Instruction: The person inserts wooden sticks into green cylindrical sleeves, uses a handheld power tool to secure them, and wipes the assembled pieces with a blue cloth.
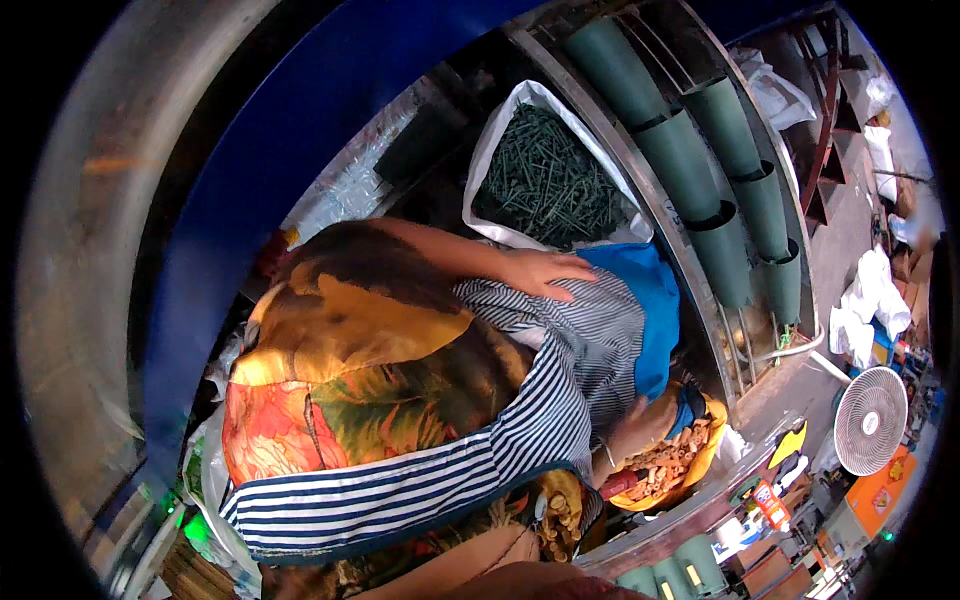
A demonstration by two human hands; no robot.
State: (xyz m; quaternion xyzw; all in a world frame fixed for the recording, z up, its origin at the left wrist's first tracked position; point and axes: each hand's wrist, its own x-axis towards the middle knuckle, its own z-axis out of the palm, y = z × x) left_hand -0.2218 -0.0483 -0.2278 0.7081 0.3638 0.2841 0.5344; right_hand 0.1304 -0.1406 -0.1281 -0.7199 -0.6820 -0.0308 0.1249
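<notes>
My left hand lies flat with its fingers stretched out on the striped cloth across my lap, next to a blue cloth piece. Just beyond it stands a white sack filled with thin dark green stick-like pieces. My right hand is blurred, with a band at its wrist, beside the striped cloth. Close to it is a yellow container of small orange-brown tubular pieces. Its fingers do not show clearly, nor whether they hold anything.
A metal frame with rows of green cylinders runs along the right. Farther off are a white fan, white bags and an orange box. A large blue surface curves across the left.
</notes>
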